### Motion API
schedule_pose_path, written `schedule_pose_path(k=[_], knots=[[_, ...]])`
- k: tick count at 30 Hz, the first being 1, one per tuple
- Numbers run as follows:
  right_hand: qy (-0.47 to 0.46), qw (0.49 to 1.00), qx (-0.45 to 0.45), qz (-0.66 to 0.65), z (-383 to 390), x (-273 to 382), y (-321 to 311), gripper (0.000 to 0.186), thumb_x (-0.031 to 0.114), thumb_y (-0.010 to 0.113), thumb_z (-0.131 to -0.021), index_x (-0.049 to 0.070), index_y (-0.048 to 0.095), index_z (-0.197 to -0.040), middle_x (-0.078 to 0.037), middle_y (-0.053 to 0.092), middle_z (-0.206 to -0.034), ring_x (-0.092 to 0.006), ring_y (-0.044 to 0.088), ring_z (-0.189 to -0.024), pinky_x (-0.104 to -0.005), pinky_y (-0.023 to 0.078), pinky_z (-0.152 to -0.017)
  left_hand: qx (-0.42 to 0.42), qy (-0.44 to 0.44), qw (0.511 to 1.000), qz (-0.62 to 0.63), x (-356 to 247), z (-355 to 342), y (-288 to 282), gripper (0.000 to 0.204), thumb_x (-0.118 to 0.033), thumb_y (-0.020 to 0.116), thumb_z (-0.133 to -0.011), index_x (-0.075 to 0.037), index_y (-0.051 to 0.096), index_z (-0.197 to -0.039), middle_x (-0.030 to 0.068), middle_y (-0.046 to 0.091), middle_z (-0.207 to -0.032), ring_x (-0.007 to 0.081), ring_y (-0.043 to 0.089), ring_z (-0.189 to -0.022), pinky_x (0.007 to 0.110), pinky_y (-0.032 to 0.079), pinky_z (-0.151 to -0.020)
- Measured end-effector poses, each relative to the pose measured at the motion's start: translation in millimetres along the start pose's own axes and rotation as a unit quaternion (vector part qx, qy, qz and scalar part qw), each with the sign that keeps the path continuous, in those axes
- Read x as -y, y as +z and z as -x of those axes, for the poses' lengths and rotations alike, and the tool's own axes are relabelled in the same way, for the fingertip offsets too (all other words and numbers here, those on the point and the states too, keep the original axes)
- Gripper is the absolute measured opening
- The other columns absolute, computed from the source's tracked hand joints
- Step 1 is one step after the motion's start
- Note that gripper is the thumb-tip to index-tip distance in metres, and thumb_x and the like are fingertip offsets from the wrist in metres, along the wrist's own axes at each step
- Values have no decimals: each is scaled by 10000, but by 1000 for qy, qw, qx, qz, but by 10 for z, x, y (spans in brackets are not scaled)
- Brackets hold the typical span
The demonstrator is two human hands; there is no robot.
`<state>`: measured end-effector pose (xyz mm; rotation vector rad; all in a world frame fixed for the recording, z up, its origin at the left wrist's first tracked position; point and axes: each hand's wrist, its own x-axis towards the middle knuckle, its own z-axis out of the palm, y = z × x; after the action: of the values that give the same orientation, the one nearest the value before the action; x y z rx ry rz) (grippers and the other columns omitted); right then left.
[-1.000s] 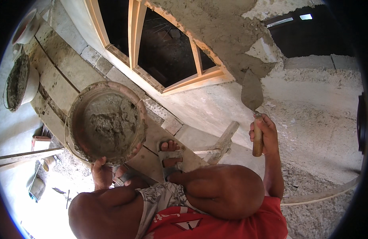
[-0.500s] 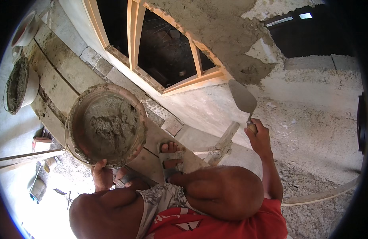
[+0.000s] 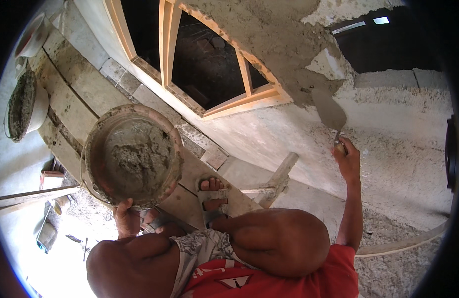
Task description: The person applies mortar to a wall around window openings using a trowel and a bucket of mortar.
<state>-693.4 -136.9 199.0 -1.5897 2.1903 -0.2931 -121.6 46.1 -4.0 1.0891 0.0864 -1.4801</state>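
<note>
My left hand (image 3: 126, 218) grips the near lower edge of a round, mortar-coated bucket (image 3: 172, 139), which has a lump of wet grey mortar (image 3: 137, 159) inside. In my right hand (image 3: 347, 161) is a trowel (image 3: 329, 109) held by its wooden handle, its blade raised against or close to the wall at the lower edge of the rough wet plaster (image 3: 289, 59); whether it touches cannot be told. My knees are bent beneath me, and my sandalled feet rest on the planks.
Weathered planks (image 3: 70, 89) carry another mortar bucket (image 3: 38, 111) and a pale container (image 3: 33, 35). A pale wooden window frame (image 3: 167, 44) and a dark opening (image 3: 388, 42) are in the wall. A wooden support (image 3: 281, 176) stands beside the planks, with rubble (image 3: 388, 270) below.
My right hand and trowel first swung down and left, then moved right and up, ending right of where they were a second ago. My left hand and bucket have barely shifted.
</note>
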Motion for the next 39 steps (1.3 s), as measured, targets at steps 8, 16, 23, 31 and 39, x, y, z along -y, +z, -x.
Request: schedule_pose_path(k=[8,16,23,31,39], knots=[[7,993,-46,112,517,378,71,364,135,712,-828,1,605,-1149,-148,655,-822,-219,610,-671,-355,507,-682,-25,0,1000,-4,-58,90,226,522,-75,605,-831,15,480,-1330,122,577,-1272,270,580,-1122,438,450,-989],[-369,900,172,154,489,1739,778,360,123,723,-801,62,595,-1132,-132,643,-953,-350,630,-861,-445,507,-754,-94,-33,994,-52,-148,99,483,382,-4,553,-837,18,535,-1218,150,622,-1059,227,633,-813,317,438,-410],[-475,793,182,335,366,2839,1244,340,136,695,-833,26,615,-1145,-144,620,-909,-336,629,-911,-445,500,-786,-25,23,980,-196,-219,210,485,524,20,574,-814,20,454,-1324,139,598,-1140,254,608,-1018,376,514,-831],[-423,784,379,251,244,2631,2221,320,267,634,-881,7,625,-1067,-248,657,-851,-411,675,-843,-522,531,-764,43,74,954,-287,-306,119,717,504,-2,617,-797,46,486,-1281,124,624,-1099,207,612,-986,348,515,-820],[-465,832,286,96,316,1837,2381,333,310,692,-868,77,638,-1100,-153,672,-863,-323,685,-787,-440,545,-681,19,65,947,-315,-341,158,658,527,60,620,-759,50,509,-1275,109,661,-1088,183,633,-985,340,524,-850]])
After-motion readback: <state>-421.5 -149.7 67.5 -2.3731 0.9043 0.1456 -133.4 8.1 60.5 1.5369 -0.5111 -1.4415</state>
